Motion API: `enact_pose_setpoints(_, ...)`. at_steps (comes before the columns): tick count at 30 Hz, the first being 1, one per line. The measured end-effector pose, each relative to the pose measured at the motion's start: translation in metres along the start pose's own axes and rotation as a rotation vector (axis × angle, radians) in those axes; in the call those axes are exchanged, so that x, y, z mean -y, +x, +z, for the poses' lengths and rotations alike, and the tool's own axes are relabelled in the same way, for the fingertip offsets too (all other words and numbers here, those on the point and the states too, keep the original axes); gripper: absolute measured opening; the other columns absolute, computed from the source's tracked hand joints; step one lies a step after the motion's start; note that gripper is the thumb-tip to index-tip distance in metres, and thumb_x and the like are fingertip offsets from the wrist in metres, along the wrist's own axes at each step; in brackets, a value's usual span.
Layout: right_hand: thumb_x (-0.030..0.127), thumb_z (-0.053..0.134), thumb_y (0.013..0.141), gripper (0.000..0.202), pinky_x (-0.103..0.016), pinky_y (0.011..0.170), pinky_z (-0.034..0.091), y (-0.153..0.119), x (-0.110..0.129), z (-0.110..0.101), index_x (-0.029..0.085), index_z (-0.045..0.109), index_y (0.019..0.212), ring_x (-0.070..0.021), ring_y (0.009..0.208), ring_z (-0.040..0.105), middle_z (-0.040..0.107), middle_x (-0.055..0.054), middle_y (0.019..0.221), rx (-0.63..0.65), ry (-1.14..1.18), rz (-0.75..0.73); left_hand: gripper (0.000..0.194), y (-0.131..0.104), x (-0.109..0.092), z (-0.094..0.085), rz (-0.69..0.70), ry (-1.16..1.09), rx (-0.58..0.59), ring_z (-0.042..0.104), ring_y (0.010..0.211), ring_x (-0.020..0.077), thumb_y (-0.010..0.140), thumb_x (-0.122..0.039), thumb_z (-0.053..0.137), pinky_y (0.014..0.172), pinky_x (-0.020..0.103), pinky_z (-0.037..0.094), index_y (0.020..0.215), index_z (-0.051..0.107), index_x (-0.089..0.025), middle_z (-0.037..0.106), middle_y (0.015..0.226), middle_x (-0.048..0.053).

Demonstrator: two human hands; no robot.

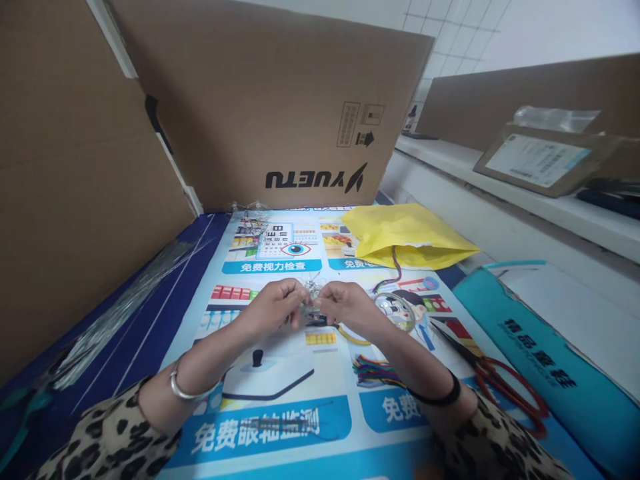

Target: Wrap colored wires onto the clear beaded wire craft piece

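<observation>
My left hand and my right hand meet over the middle of the printed sheet. Between their fingertips is a small, shiny tangle of thin silvery wire, pinched from both sides. Its exact form is too fine to make out. A clear round ring-like dish lies just beyond my right wrist, with a bundle of coloured threads nearer me. At the far edge of the sheet sits another wire tangle.
Scissors with red handles lie at right, beside a teal box. Behind them is a yellow bag. Long thin wires and teal-handled pliers lie at left. Cardboard walls off the back and left.
</observation>
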State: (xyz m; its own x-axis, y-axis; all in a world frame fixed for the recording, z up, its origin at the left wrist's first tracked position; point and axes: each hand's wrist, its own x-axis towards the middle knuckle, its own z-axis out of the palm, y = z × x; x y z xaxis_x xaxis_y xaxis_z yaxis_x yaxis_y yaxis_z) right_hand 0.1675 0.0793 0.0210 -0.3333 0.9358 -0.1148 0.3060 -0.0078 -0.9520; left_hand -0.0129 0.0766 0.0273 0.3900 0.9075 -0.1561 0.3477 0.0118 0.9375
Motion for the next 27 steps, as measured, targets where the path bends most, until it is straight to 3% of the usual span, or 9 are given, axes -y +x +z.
enact_pose_setpoints(7,0.039,0.062,0.072,0.025,-0.019,0.044,0.033,0.000,-0.004,0.000,0.016,0.055,0.066,-0.0082,0.043,0.047,0.052,0.004,0.046,0.059,0.128,0.010,0.018,0.001,0.001,0.002,0.017,-0.025,0.020,0.046,0.044,0.0084,0.080,-0.033,0.050,0.046,0.020,0.038,0.070,0.053,-0.017,0.053,0.051,-0.006)
enact_pose_setpoints(12,0.033,0.062,0.072,0.018,-0.019,0.046,0.034,-0.002,-0.001,-0.001,0.016,0.058,0.070,-0.0080,0.045,0.047,0.052,0.005,0.048,0.055,0.097,0.005,0.004,0.001,0.003,0.004,0.050,0.031,-0.024,0.051,0.050,0.0090,0.072,-0.020,0.055,0.051,0.021,0.040,0.073,0.057,-0.017,0.056,0.055,-0.005)
enact_pose_setpoints(18,0.026,0.061,0.072,0.013,-0.019,0.046,0.031,-0.007,-0.002,0.007,0.017,0.057,0.065,-0.0076,0.049,0.042,0.049,0.005,0.053,-0.013,-0.065,-0.080,0.012,-0.002,0.007,0.008,0.331,0.435,-0.215,0.054,0.061,0.0109,0.067,-0.008,0.054,0.056,0.021,0.038,0.069,0.060,-0.018,0.061,0.066,-0.003)
enact_pose_setpoints(22,0.022,0.060,0.073,0.009,-0.019,0.049,0.033,-0.012,0.001,0.010,0.017,0.059,0.065,-0.0080,0.054,0.044,0.051,0.005,0.058,-0.014,-0.136,-0.169,0.013,-0.003,0.010,0.009,0.452,0.504,-0.241,0.056,0.066,0.0116,0.070,-0.007,0.054,0.060,0.022,0.038,0.069,0.059,-0.018,0.062,0.069,-0.002)
enact_pose_setpoints(27,0.031,0.052,0.084,0.018,-0.020,0.051,0.039,-0.010,0.002,0.005,0.018,0.061,0.075,-0.0090,0.052,0.048,0.053,0.004,0.056,-0.034,-0.054,-0.222,0.008,-0.001,0.011,0.005,0.300,0.308,-0.170,0.055,0.060,0.0099,0.074,-0.013,0.055,0.059,0.021,0.040,0.068,0.056,-0.018,0.062,0.063,-0.004)
